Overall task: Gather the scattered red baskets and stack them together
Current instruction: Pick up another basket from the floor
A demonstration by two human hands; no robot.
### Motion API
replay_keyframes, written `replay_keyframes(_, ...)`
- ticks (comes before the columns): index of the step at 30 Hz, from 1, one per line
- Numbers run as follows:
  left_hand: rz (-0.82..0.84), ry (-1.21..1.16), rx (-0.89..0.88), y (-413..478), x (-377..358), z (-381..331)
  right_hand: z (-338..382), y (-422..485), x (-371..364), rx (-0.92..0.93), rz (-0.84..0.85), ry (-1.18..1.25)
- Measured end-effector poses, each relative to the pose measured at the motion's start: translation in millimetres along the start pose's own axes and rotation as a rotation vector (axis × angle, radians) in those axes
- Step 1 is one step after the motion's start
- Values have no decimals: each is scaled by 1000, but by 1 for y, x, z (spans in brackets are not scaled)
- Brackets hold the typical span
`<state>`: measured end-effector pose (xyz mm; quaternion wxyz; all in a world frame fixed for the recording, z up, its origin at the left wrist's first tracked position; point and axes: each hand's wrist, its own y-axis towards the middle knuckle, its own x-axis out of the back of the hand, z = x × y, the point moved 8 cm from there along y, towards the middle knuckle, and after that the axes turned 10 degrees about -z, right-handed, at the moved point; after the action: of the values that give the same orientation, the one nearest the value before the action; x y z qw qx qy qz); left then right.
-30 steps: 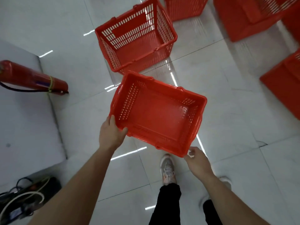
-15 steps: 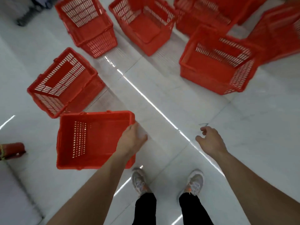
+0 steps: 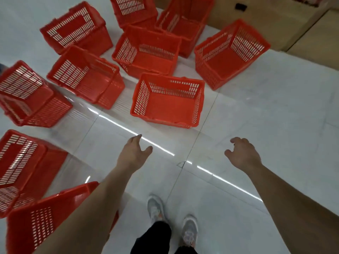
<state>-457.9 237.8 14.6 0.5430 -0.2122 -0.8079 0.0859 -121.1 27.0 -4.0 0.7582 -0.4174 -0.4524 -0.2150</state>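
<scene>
Several red slotted baskets lie scattered over the white tiled floor. The nearest upright basket [image 3: 167, 100] sits just ahead of both hands. My left hand [image 3: 134, 153] is empty with fingers apart, a short way below that basket's front rim. My right hand [image 3: 243, 155] is also empty and spread, off to the right over bare tile. A basket [image 3: 42, 217] lies at the lower left, partly hidden under my left forearm. Another stands beside it [image 3: 18, 167]. More baskets [image 3: 229, 52] crowd the far side.
Brown cardboard boxes [image 3: 275, 21] line the far right edge of the floor. My two shoes [image 3: 156, 208] stand on the tiles below the hands. Bare floor stretches to the right of the baskets.
My left hand let go of the basket it was setting down at the lower left. Both hands have lifted forward, empty, and the view has swung towards the cluster of baskets ahead.
</scene>
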Motion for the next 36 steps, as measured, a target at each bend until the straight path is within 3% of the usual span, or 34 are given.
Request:
replay_keyframes(10, 63, 56, 55, 176, -37, -15, 68, 146, -34, -43, 98, 39)
replay_keyframes(19, 45, -76, 26, 358, -81, 17, 116, 303, -142, -161, 142, 181)
replay_keyframes(24, -90, 5, 256, 429, -132, 80, 112, 358, -206, -236, 4, 280)
replay_keyframes(26, -103, -62, 346, 442, -154, 100, 108, 369, -224, -261, -30, 409)
replay_keyframes(30, -188, -125, 367, 427, -173, 114, 96, 375, -223, -232, -103, 407)
replay_keyframes(36, -293, -97, 564, 341, -124, 123, 108, 354, -150, -237, -109, 431)
